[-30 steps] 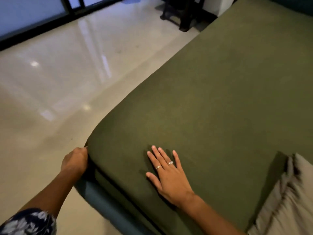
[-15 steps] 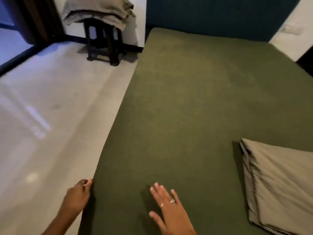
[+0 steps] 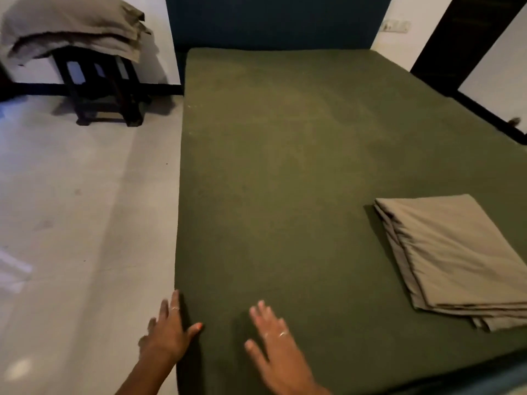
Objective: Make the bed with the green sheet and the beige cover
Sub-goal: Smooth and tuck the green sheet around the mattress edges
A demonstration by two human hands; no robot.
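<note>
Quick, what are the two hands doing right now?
Left hand: open, holding nothing, at the green sheet's edge.
Right hand: open, flat over the sheet, holding nothing.

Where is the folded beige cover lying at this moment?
In the head view, the folded beige cover lies on the green sheet, near the bed's right side, to the right of the right hand.

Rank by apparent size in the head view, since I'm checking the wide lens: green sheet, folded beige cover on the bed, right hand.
1. green sheet, by far the largest.
2. folded beige cover.
3. right hand, smallest, though nearness to the camera enlarges it.
</note>
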